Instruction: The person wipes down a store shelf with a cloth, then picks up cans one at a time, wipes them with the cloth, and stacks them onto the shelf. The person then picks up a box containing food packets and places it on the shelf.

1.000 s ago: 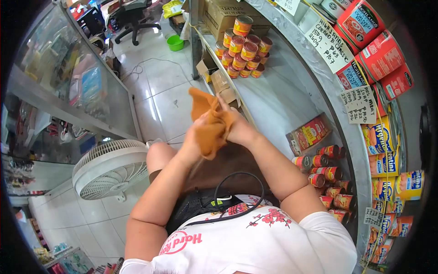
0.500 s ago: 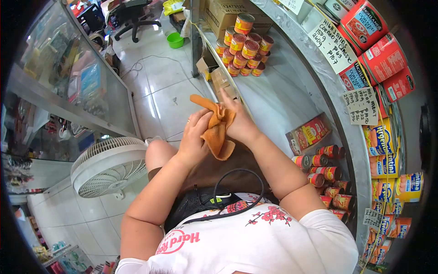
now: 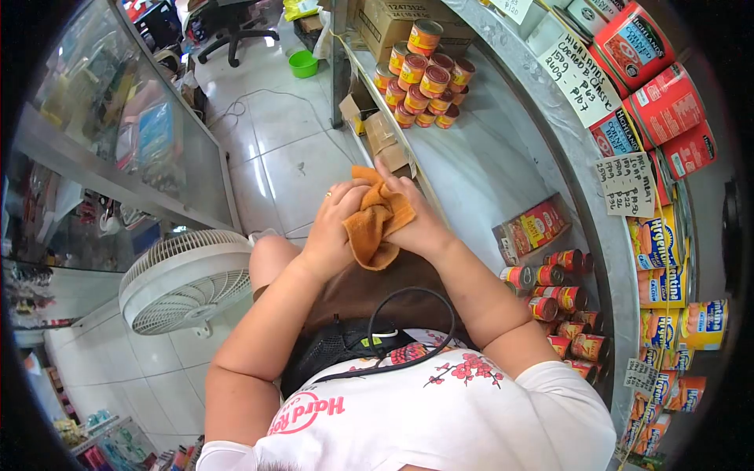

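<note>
An orange-brown cloth is bunched between my two hands above my lap. My left hand wraps its fingers round the cloth from the left, with a ring on one finger. My right hand grips the cloth from the right, and one finger points up along its top edge. Part of the cloth hangs below the hands as a loose flap. Beyond my right hand lie an opened cardboard box and the edge of the shelf.
Stacked cans stand on the shelf ahead to the right. More cans and a flat red pack lie nearer. A white fan is on the left, beside a glass cabinet. A green basin sits on the floor.
The cloth has gone from loosely spread to more tightly bunched and folded between my hands. My left hand has shifted its hold and closed further round it.
</note>
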A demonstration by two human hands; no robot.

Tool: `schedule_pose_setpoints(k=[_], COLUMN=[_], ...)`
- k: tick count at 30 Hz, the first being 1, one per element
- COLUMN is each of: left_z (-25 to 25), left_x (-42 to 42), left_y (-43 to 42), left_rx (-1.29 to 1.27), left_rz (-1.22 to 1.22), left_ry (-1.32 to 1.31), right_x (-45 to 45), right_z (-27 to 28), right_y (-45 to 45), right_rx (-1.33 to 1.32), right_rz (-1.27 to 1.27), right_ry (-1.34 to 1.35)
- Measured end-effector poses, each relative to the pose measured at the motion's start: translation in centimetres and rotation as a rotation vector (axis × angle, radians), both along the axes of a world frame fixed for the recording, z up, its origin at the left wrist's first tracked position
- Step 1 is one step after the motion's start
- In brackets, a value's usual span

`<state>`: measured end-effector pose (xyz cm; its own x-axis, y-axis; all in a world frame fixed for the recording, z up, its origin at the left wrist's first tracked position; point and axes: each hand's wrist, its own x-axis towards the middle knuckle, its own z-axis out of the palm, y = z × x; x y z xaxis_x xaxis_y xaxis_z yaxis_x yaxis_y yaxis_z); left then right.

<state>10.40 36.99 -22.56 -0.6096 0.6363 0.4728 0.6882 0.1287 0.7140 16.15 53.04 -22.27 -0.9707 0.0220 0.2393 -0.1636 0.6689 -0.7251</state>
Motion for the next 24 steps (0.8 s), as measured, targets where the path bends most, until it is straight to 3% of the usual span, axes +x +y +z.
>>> schedule_pose_setpoints(k=[2,4,5,8,9,12,17,20,24], left_z=[0.0,0.6,0.7,-2.3,-2.5,-3.3,-1.8,-2.6,-2.2], left_x=[0.1,-0.1,-0.3,-0.9,-1.2,-1.0,-0.1,-0.6,-0.1], left_y=[-0.1,-0.5,-0.8,-1.2,-2.1,-1.1,1.1,2.2,1.8], left_rx=[0.037,-0.005,-0.025,0.303,0.014,0.901,1.069,0.984,0.956], left_rz=[-0.030,-0.026,-0.023,0.105,0.205,-0.123,-0.416,-0.551,-0.276], left_ry=[-0.020,0.009,0.025,-0.666,-0.327,-1.348,-1.738,-1.619,-1.580], right_x=[-0.4,-0.9,-1.3,-2.2,-2.1,-2.0,-1.8,-1.8,-1.5], right_z=[-0.6,-2.0,-2.0,-1.1,-0.4,-0.4,-0.8,-1.1,-1.7], right_y=[0.4,1.6,2.1,3.6,4.5,4.8,2.8,1.7,1.7], right_rx=[0.072,-0.098,-0.292,-1.105,-1.463,-1.642,-1.533,-0.896,-0.656], right_rz=[-0.015,-0.073,-0.112,-0.271,-0.182,-0.024,0.093,0.088,0.014], right_ry=[0.090,0.079,0.050,-0.042,-0.085,-0.033,0.023,0.022,-0.079])
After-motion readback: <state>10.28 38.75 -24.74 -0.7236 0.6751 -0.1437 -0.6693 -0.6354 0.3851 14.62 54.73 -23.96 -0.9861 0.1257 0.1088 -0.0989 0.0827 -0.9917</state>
